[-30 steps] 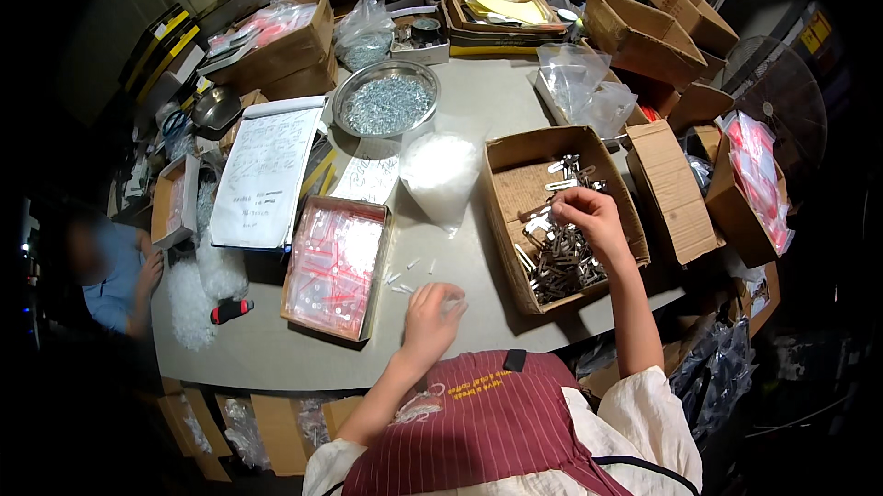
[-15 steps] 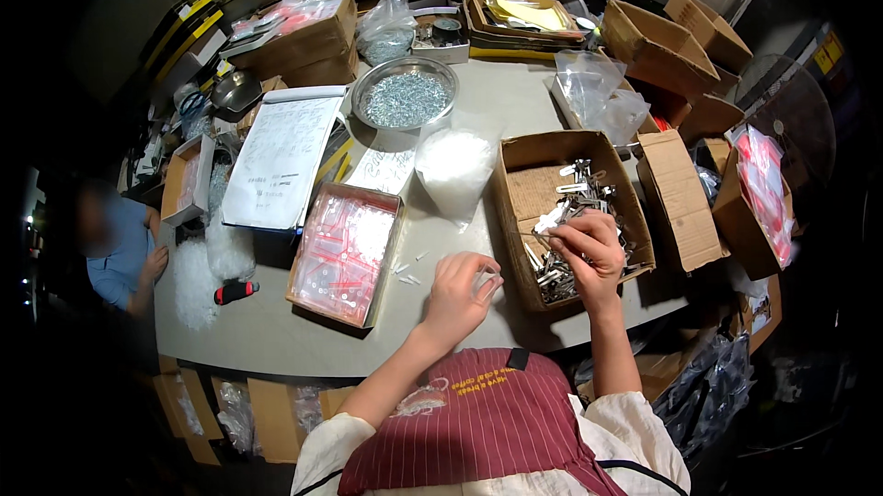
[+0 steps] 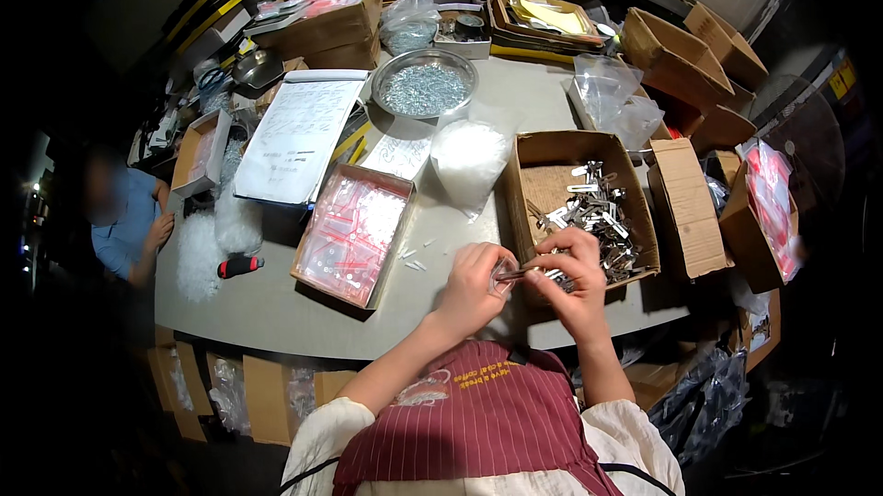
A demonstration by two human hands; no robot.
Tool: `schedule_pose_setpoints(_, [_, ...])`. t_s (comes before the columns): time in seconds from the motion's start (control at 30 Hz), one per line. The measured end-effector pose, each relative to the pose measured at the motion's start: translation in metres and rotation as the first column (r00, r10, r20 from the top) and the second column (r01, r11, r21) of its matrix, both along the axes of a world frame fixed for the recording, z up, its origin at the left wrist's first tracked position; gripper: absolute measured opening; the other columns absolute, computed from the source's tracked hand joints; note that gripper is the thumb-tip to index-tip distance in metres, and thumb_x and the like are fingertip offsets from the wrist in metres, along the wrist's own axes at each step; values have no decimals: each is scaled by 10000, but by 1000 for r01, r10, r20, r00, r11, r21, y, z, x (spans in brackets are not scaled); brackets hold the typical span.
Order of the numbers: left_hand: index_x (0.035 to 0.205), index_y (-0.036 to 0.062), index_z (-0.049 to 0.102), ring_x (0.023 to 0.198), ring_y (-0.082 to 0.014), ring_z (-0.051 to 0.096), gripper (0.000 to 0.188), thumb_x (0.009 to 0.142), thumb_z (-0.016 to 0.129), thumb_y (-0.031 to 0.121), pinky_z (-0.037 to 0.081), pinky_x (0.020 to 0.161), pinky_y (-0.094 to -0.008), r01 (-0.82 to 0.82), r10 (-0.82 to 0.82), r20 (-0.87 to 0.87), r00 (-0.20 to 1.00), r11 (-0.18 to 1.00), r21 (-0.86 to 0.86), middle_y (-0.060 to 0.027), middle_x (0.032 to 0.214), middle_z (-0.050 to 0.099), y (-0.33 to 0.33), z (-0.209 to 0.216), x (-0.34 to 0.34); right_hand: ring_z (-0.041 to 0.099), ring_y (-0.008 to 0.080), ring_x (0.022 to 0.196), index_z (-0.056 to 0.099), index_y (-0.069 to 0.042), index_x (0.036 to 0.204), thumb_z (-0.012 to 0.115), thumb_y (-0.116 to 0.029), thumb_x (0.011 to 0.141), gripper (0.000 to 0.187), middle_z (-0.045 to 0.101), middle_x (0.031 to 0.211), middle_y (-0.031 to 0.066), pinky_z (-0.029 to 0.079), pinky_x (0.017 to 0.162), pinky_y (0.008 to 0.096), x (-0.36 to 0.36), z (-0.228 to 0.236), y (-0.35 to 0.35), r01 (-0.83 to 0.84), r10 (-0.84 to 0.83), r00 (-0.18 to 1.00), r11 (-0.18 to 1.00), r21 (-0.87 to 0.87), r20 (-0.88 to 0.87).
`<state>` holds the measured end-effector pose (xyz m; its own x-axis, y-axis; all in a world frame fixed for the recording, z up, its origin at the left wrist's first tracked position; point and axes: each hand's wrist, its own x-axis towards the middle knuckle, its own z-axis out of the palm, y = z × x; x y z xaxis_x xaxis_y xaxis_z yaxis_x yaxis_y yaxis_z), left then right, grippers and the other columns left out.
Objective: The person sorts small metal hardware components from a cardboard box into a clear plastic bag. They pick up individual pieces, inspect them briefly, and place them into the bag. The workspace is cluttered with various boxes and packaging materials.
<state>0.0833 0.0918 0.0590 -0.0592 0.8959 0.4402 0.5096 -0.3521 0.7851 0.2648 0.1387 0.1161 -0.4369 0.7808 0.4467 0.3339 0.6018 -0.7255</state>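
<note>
Metal clips (image 3: 607, 220) lying in carton (image 3: 550, 185) beyond right hand (image 3: 570, 281), fingertips closing on slim metal piece (image 3: 514, 275); half-curled left hand (image 3: 473, 288) holding clear bag (image 3: 503, 267); leftward, shallow box (image 3: 396, 246) holding packets (image 3: 351, 237).

From the middle of the view, the left hand (image 3: 473, 286) sits at 5 o'clock, fingers curled in a grip. The right hand (image 3: 578, 280) is at 4 o'clock, thumb and fingers pinching toward 9 o'clock, just beside the left. The bare left forearm (image 3: 405, 356) slants toward 2 o'clock; the bare right forearm (image 3: 604, 369) points near 12.
</note>
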Motion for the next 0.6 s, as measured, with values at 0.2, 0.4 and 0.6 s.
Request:
schedule_pose_setpoints(0.2, [1046, 20, 598, 933, -384, 625, 312, 765, 726, 61, 492, 827, -446, 58, -37, 153, 988, 989, -137, -176, 968, 637, -9, 0, -1, 516, 336, 1253, 752, -49, 1040, 757, -130, 796, 257, 651, 1214, 119, 384, 1085, 458, -9, 12, 4, -273, 268, 961, 958, 83, 66])
schedule_pose_setpoints(0.4, [1105, -4, 624, 953, -330, 687, 341, 819, 756, 124, 531, 825, -393, 252, -147, 338, 930, 923, -292, -192, 1021, 680, -18, -4, -13, 497, 357, 1293, 710, -34, 928, 749, -103, 789, 161, 634, 1274, 127, 358, 1112, 504, -13, 16, 10, -399, 351, 899, 902, 162, 263])
schedule_pose_setpoints(0.6, [1083, -10, 689, 983, -211, 713, 213, 911, 721, 112, 548, 847, -325, 119, -73, 302, 951, 983, -138, -139, 1074, 727, -21, 17, -18, 663, 268, 961, 676, 8, 943, 750, -39, 840, 135, 707, 1038, 121, 520, 843, 357, -14, 3, 15, -215, 215, 977, 976, -23, -9])
